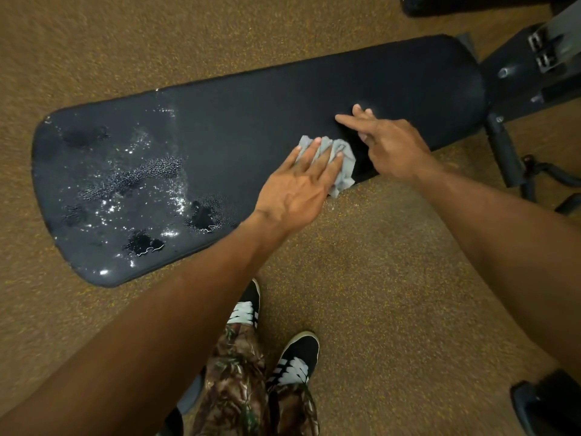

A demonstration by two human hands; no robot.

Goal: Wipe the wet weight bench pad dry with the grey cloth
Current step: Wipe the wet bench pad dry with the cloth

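Observation:
A long black weight bench pad [251, 121] runs from lower left to upper right. Its left end carries puddles and beads of water [135, 184]; the right part looks matt and dry. My left hand [301, 187] lies flat with fingers spread on the crumpled grey cloth [342, 165], pressing it onto the pad's near edge. My right hand [390, 143] rests on the pad just right of the cloth, index finger stretched out to the left, holding nothing.
Speckled brown gym flooring [393, 278] surrounds the bench. The black bench frame and hinge [518, 83] sit at the upper right, with a leg tube [506, 152] below. My two black-and-white shoes [295, 360] stand near the pad's front edge. Dark equipment sits at the bottom right corner.

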